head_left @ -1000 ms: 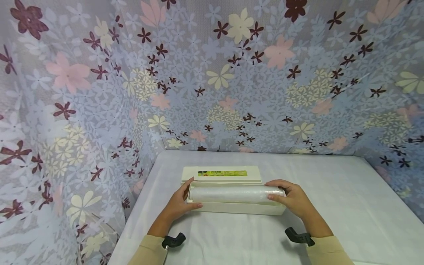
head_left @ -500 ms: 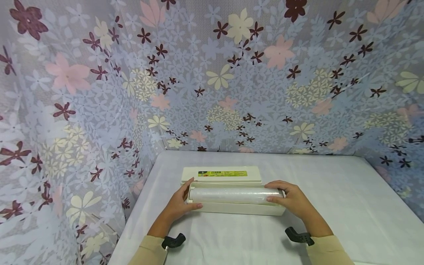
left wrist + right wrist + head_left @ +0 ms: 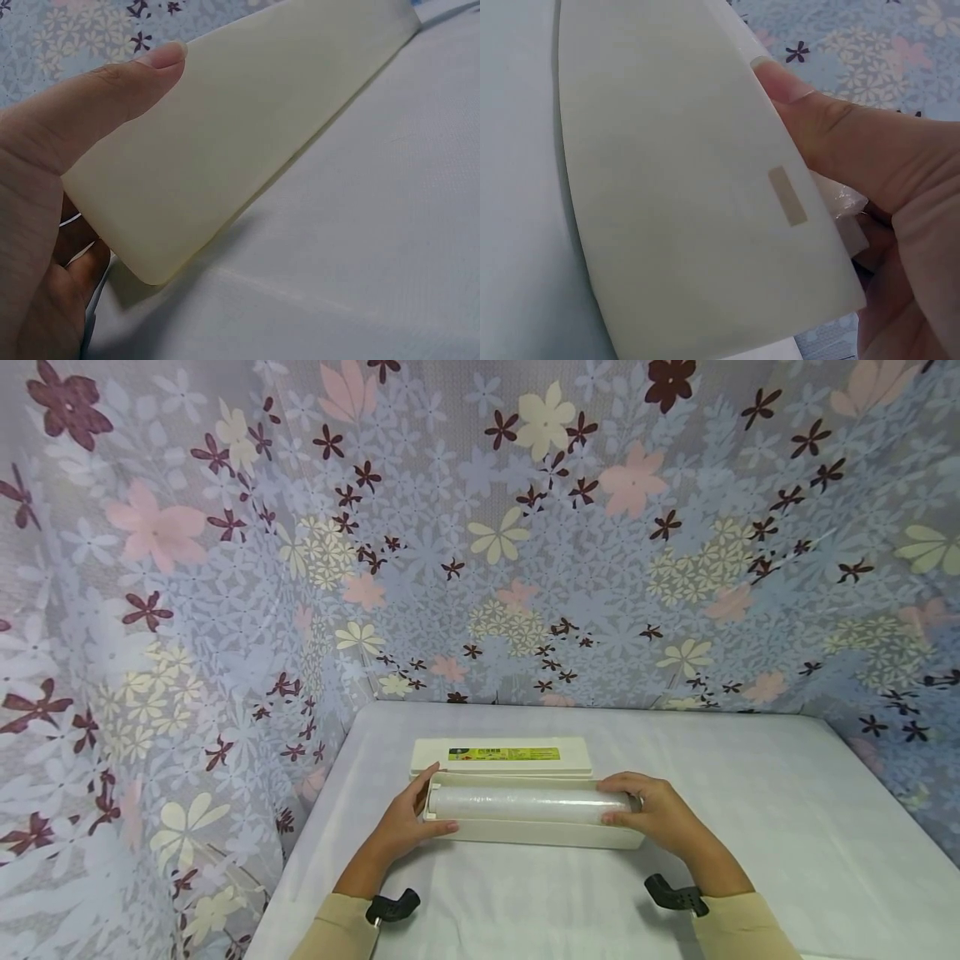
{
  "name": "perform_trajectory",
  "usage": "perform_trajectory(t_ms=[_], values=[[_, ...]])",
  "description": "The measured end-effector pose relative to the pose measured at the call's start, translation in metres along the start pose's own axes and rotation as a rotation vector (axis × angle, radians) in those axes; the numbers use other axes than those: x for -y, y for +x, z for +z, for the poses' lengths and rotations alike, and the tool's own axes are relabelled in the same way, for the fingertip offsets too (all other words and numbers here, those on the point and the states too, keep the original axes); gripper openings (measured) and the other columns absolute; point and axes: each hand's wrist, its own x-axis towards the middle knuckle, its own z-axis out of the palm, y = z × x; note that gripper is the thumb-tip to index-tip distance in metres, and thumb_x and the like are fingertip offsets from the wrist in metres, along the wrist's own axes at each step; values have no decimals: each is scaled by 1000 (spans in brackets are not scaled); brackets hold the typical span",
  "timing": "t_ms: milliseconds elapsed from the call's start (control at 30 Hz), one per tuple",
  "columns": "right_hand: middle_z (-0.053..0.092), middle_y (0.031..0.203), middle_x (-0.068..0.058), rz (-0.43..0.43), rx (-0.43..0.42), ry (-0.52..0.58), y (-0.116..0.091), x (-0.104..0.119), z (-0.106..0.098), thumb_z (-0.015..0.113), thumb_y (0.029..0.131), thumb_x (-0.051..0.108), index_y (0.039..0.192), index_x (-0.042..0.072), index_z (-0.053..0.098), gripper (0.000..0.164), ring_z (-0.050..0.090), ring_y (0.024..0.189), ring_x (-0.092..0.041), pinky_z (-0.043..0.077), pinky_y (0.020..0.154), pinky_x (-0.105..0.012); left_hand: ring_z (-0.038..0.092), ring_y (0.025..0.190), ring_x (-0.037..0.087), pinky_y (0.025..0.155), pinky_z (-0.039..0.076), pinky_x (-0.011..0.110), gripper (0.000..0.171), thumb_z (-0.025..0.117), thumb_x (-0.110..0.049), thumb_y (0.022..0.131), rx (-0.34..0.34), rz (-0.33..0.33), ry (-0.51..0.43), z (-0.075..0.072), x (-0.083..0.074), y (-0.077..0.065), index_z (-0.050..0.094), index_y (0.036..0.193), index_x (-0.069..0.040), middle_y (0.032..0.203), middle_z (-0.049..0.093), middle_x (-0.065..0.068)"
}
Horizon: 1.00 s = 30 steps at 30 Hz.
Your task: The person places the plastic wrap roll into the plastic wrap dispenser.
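Gripping the left end of a long, open cream box [image 3: 540,834] with the left hand [image 3: 401,827], bringing the thumb over the near wall and the fingers round the far side. Over on the right, pinching the right end of a shiny whitish roll of film [image 3: 517,805] in the right hand [image 3: 663,810], with thumb on the near side and fingers on the far side. Lying lengthwise inside the box, that is, and filling most of it from left to right; can't tell whether fully down at the right end, behind those fingers. Just beyond the far wall, spotting a cream lid [image 3: 577,757] with a yellow-green label [image 3: 504,753], off the box and lying on the white-covered desk [image 3: 525,902]. Catching, from the right wrist, a small tan rectangle [image 3: 787,196] on the box's near wall, toward the right end.
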Motion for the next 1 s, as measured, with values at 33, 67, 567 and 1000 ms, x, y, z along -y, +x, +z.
perform_trajectory(t_ms=[33,67,567,1000], values=[[72,124,-2,-5,1,-5,0,0,0,93,79,18,121,10,79,45,65,118,-31,55,95,-32,34,151,28,120,30,47,113,99,-29,77,0,0,1,0,-1,0,33,167,-17,167,35,9],[73,124,-2,-7,1,-10,0,0,0,93,79,18,121,10,79,45,65,118,-31,56,94,-32,34,151,28,120,30,47,113,99,-29,77,0,1,1,0,-1,0,33,167,-17,167,35,9],[72,124,0,-26,3,-48,0,-1,1,94,77,12,121,10,79,47,67,116,-26,56,93,-27,34,152,29,120,31,47,113,99,-28,77,0,5,-7,1,-1,-1,33,167,-16,166,36,10],[73,124,-1,-10,16,-108,1,3,2,95,76,12,121,8,78,49,67,117,-30,55,98,-48,32,153,29,120,30,50,112,99,-30,77,-4,-15,-10,1,-1,-1,33,167,-19,167,35,9]])
